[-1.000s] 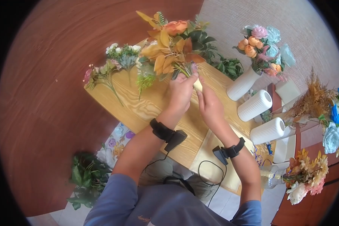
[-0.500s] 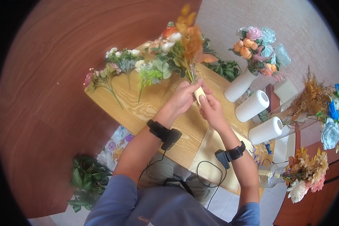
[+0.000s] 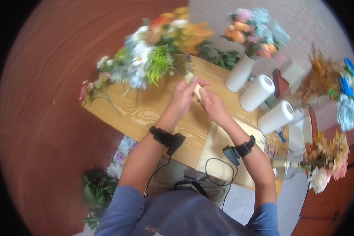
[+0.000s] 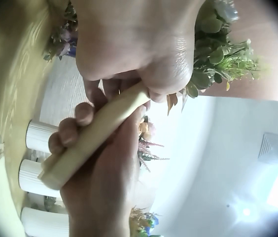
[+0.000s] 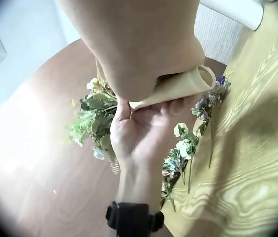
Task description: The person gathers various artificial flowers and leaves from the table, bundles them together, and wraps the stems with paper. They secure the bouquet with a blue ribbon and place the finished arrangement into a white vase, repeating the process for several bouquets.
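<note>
The table [image 3: 153, 118] spreads wood-grained beneath everything, a cream panel [image 3: 214, 159] lying on its near side. Over its far left part leans the bouquet [image 3: 158, 65], blurred in the head view, with orange, white and pale blue blooms and bright green fronds. On the right, a white vase [image 3: 238, 76] holds pink, orange and pale blue flowers; two ribbed vases [image 3: 257, 92] [image 3: 276, 118] stand nearer the person, and a glass vase [image 3: 286, 171] with tan, white and pink flowers is nearer still. Pink sprigs [image 3: 100, 86] lie at the table's left corner. Both hands are above the table, close together. The left hand [image 3: 182, 97] grips the upper end of a cream tube [image 3: 197, 93], just below the bouquet, its thumb on it. The right hand [image 3: 215, 105] has its fingers curled round the lower part. The tube slants below the blooms, and its bottom end shows hollow in the right wrist view.
</note>
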Demonstrator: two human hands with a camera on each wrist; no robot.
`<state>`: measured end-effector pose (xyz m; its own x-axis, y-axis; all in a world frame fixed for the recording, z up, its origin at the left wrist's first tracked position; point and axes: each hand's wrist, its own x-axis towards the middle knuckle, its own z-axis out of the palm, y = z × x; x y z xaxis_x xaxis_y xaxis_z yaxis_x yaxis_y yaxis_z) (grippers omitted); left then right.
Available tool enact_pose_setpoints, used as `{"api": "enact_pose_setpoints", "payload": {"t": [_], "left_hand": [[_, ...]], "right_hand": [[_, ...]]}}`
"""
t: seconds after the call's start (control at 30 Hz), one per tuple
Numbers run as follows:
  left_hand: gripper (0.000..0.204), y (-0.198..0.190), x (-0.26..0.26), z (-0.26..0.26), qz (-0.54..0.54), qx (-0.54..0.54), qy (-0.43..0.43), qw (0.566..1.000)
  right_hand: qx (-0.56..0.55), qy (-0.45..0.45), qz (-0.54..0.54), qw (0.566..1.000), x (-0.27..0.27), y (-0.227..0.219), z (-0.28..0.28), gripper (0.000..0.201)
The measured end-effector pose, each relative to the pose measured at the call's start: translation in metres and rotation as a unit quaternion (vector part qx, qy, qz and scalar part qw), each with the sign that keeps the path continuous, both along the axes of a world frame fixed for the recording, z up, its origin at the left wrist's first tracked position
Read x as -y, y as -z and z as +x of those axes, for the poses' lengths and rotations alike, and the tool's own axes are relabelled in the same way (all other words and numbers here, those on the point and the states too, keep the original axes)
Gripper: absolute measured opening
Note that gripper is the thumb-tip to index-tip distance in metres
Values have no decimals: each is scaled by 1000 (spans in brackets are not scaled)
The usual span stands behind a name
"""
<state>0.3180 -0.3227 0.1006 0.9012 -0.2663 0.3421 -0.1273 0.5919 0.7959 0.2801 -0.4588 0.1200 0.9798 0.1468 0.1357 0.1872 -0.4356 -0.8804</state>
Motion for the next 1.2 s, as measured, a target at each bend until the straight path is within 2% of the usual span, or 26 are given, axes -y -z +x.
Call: {"api": "enact_pose_setpoints", "payload": {"t": [0.03, 0.1, 0.17, 0.2, 0.27, 0.33, 0.4, 0.47, 0.53, 0.6, 0.67, 0.7, 0.77, 0.93, 1.03, 1.07, 1.13, 1.2], "left_hand": [[33, 2, 5, -3, -10, 3, -7, 1000], [29, 3, 12, -11, -33, 23, 8, 999], [26, 0, 23, -23, -137, -45, 63, 988], [26, 2, 29, -27, -132, -50, 90, 986], [27, 5, 35, -32, -119, -53, 46, 990], [26, 9, 39, -29, -92, -21, 58, 994], [24, 13, 35, -24, -64, 8, 52, 997], [22, 6, 29, -19, -48, 20, 34, 998], [27, -16, 26, -23, -46, -19, 14, 999], [28, -24, 17, -16, -46, 4, 4, 999], [30, -31, 20, -20, -57, -6, -22, 998], [32, -30, 18, -19, -47, -13, -19, 999], [34, -28, 19, -19, -38, -20, -17, 999], [39, -26, 22, -24, -28, -67, -16, 997], [39, -29, 21, -24, -34, -72, -27, 996], [39, -30, 20, -24, -36, -72, -24, 996], [39, -31, 20, -23, -34, -75, -40, 996], [38, -28, 19, -21, -38, -64, -32, 997]], "right_hand": [[70, 35, -96, 992, 2, 2, -3, 46], [66, 39, -62, 995, 2, 3, -10, 49], [83, 43, -62, 994, 4, 2, -18, 46], [77, 42, -64, 994, 7, 1, -21, 45], [69, 53, -63, 994, 13, 6, -26, 45], [135, 12, 10, 991, 16, 10, -30, 44], [101, 22, -16, 994, 25, 8, -28, 44], [66, -2, -97, 993, 48, 5, -26, 41], [76, 3, -85, 993, 85, -4, -19, 41], [100, 57, -151, 982, 114, -30, -30, 36], [60, 59, -73, 994, 144, -34, -29, 34], [57, 60, -72, 994, 153, -37, -32, 34], [57, 84, 56, 993, 165, -53, -39, 30], [101, 111, 121, 981, 190, -86, -58, 30], [76, 138, 9, 988, 210, -96, -72, 24], [75, 140, 7, 987, 216, -95, -78, 24], [-38, 133, -196, 971, 224, -91, -89, 19], [-40, 110, -322, 940, 237, -60, -94, 25]]}}
